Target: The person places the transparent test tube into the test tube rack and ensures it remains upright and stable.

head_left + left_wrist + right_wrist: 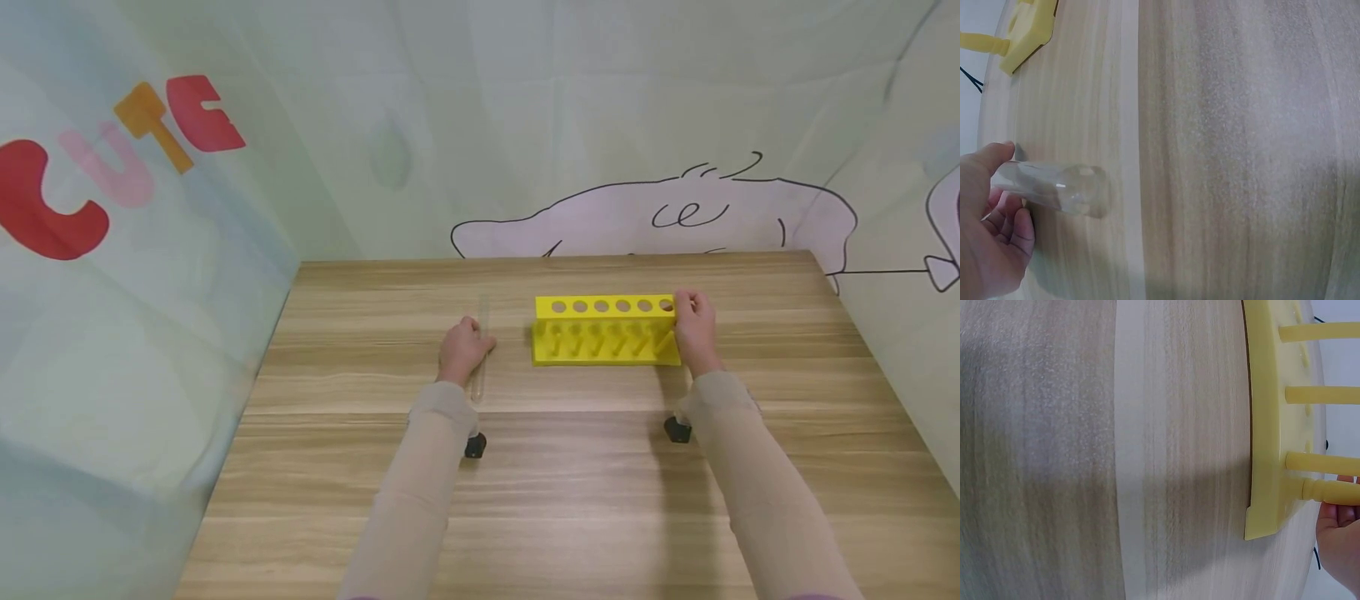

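Observation:
A clear glass test tube lies lengthwise under my left hand. In the left wrist view the thumb and curled fingers hold the tube around its middle, and its rounded end points away from the palm. Whether the tube touches the table cannot be told. To its right stands an upright yellow test tube rack, with a row of several holes on top and pegs below. My right hand grips the rack's right end. In the right wrist view its fingers wrap behind the rack's end post, partly hidden.
Both hands work over a wood-grain table. A printed cloth backdrop with letters and a cartoon figure rises behind the table's far edge and along its left side. Small black wrist-camera parts hang beneath the sleeves.

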A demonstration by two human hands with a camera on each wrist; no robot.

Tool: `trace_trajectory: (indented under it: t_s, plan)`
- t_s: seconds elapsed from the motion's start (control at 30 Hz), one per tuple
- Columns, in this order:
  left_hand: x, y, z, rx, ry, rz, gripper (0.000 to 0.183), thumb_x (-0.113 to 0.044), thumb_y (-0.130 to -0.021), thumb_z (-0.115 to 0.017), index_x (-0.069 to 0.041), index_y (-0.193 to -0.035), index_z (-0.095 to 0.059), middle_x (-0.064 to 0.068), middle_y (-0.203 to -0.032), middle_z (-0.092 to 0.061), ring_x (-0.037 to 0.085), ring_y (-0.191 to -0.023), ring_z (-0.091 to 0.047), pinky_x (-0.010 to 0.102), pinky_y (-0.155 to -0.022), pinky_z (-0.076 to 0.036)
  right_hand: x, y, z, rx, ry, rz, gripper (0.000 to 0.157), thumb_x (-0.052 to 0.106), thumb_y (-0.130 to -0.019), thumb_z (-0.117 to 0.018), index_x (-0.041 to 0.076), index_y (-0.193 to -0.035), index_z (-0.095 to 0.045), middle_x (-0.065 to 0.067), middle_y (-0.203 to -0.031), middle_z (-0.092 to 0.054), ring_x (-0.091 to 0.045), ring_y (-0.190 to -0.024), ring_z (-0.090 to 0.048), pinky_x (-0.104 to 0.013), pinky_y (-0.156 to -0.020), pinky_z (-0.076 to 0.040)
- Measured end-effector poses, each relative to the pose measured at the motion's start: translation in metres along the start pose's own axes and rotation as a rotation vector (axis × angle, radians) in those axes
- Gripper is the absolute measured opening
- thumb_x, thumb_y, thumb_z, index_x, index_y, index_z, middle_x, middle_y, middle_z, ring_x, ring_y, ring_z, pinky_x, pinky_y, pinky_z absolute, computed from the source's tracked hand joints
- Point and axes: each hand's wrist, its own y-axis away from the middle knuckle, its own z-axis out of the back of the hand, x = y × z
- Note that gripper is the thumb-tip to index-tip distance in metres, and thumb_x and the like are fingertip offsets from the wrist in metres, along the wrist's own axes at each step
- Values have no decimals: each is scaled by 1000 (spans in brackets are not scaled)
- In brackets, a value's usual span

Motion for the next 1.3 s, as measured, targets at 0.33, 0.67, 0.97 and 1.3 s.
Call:
trace_trajectory:
  t_s: [0.33, 0.67, 0.97, 1.3]
  plan:
    - [3, -3, -4, -9, -4, 25, 38, -30, -79, -59, -9, -109, -50, 10, -101, -60, 24, -81, -54, 33, -71, -46, 0, 1, 2, 13, -1, 4, 19, 41, -93, -32, 25, -89, -41, 9, -89, -45, -9, -73, -38, -19, -64, -35]
    - [8, -3, -6, -33, 12, 34, 41, -33, -76, -58, -9, -108, -52, 8, -96, -62, 20, -73, -54, 28, -62, -45, 1, 2, 2, 24, -16, 1, 21, 43, -92, -32, 24, -89, -41, 9, -88, -45, -9, -71, -38, -18, -61, -35]
    - [6, -1, -5, -49, 13, 35, 40, -35, -76, -55, -8, -106, -53, 6, -84, -60, 19, -65, -53, 23, -51, -40, 2, 2, 2, 33, -8, 0, 21, 42, -93, -31, 24, -89, -41, 8, -89, -45, -9, -72, -38, -18, -62, -35]
    - [6, 0, -2, -84, 55, 19, 35, -37, -79, -47, -11, -101, -53, 4, -80, -58, 19, -64, -52, 24, -51, -39, 0, 0, 2, 18, -16, -6, 21, 43, -92, -32, 25, -87, -42, 9, -87, -46, -9, -72, -38, -19, -64, -35]
